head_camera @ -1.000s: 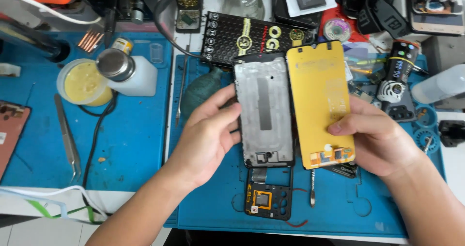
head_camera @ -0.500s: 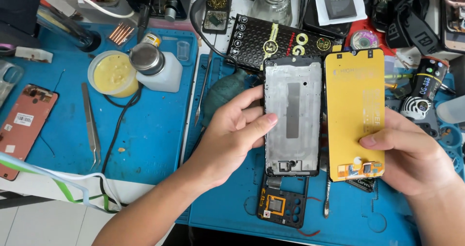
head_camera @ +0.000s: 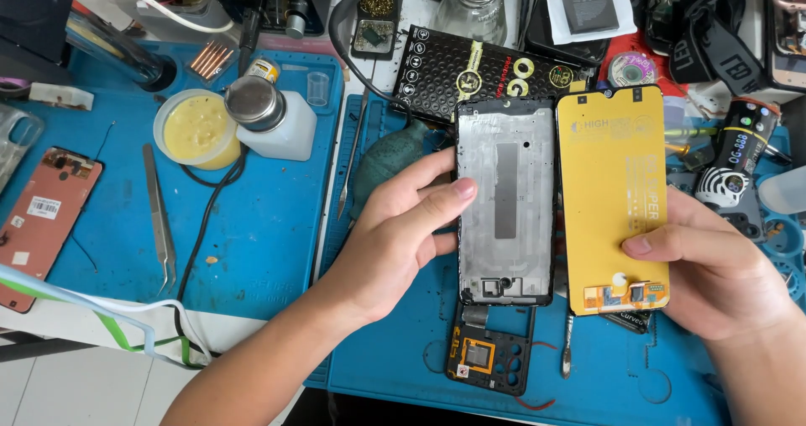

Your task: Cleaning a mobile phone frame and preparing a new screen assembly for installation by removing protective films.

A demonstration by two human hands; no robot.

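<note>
My left hand grips the left edge of a grey metal phone frame, thumb resting on its face. My right hand holds a yellow-backed phone screen panel by its right edge, thumb on the yellow face. The two parts are held upright side by side, almost touching. Below them on the blue work mat lies a black phone back part with an orange flex piece.
Left mat holds tweezers, a yellow paste tub, a white pump bottle and a reddish screen panel. A black patterned box, a dark green blower, a thin metal tool and cluttered tools lie behind and right.
The view has shifted, so the frame and yellow panel sit further right and lower in the picture. Both hands keep the same holds on their parts.
</note>
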